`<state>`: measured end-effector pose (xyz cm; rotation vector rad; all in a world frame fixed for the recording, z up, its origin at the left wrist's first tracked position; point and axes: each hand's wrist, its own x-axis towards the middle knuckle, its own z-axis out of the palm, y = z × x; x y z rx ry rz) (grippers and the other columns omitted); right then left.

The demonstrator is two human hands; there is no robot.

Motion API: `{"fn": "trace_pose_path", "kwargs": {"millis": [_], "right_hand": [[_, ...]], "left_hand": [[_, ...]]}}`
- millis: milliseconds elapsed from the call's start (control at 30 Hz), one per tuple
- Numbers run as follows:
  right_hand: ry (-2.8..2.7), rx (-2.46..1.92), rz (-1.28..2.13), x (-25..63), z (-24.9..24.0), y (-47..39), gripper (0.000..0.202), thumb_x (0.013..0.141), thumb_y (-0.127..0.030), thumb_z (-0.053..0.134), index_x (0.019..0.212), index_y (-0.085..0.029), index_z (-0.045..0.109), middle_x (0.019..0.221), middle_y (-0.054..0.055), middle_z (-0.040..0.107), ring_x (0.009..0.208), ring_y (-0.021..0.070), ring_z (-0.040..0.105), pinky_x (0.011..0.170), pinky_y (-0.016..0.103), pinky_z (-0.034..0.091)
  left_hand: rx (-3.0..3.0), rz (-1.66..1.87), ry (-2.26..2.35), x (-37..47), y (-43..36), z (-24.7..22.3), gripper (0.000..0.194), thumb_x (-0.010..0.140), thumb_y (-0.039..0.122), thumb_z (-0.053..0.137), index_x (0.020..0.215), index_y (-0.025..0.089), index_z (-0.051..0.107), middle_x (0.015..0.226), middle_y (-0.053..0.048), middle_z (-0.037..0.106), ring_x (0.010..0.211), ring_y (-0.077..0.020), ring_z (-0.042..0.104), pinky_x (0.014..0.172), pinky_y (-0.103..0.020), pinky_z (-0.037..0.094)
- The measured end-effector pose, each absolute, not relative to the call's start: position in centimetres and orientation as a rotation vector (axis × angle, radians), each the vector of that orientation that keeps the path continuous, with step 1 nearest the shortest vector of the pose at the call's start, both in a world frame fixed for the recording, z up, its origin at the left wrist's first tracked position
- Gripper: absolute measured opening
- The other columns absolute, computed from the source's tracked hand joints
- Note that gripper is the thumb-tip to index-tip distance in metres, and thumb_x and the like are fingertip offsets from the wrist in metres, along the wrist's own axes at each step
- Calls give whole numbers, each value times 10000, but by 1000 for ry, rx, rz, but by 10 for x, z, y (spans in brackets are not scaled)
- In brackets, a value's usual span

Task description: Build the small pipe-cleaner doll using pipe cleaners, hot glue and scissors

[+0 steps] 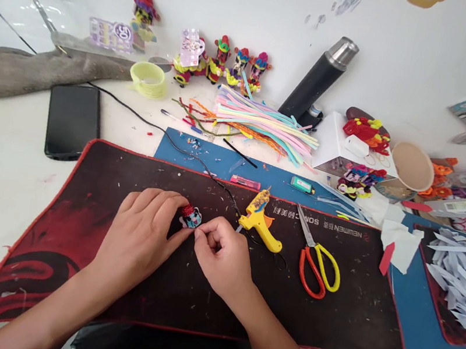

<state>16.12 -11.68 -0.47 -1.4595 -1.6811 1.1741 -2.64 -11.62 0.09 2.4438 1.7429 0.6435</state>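
Note:
A small doll's head (192, 217), light blue with a red top and dark face markings, is held over the dark mat (124, 302). My left hand (147, 229) is closed on its left side, thumb below and fingers behind. My right hand (223, 252) is pinched at its lower right edge; whatever sits between those fingertips is too small to make out. Just right of my right hand lies a yellow hot glue gun (261, 220). Scissors (317, 259) with one red and one yellow handle lie farther right, blades pointing away.
Pastel pipe cleaners (267, 124) are heaped behind the mat, with several finished dolls (238, 69) by the wall. A black phone (73, 122) lies at left. A dark thermos (316, 81) leans at the back. White paper strips (464, 279) are piled at right. A black cord (136, 116) crosses the table.

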Motion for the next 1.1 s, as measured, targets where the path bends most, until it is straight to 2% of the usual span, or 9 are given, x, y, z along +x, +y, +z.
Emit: {"fn": "trace_pose_path", "kwargs": {"millis": [167, 400, 1100], "right_hand": [[-1687, -1459, 1161, 161, -5, -117, 123, 932, -251, 619, 812, -226, 624, 555, -91, 439, 479, 99, 420, 510, 233, 327], [-1701, -1481, 1151, 161, -5, -116, 114, 922, -251, 634, 810, -229, 640, 549, -92, 441, 471, 99, 425, 503, 226, 337], [-1752, -1469, 1072, 159, -7, -118, 125, 902, -219, 617, 778, -231, 598, 553, -94, 407, 482, 95, 413, 519, 226, 325]], "left_hand": [[2476, 618, 1732, -27, -117, 1, 233, 1015, 326, 657, 1182, 168, 619, 1137, -167, 759, 1057, -377, 672, 853, -474, 461], [2462, 607, 1744, -27, -119, 2, 201, 1029, 328, 623, 1187, 206, 596, 1148, -151, 758, 1065, -363, 672, 859, -464, 464], [2482, 594, 1711, -26, -118, 2, 240, 989, 284, 683, 1173, 145, 617, 1114, -173, 747, 1053, -382, 662, 863, -476, 462]]}}
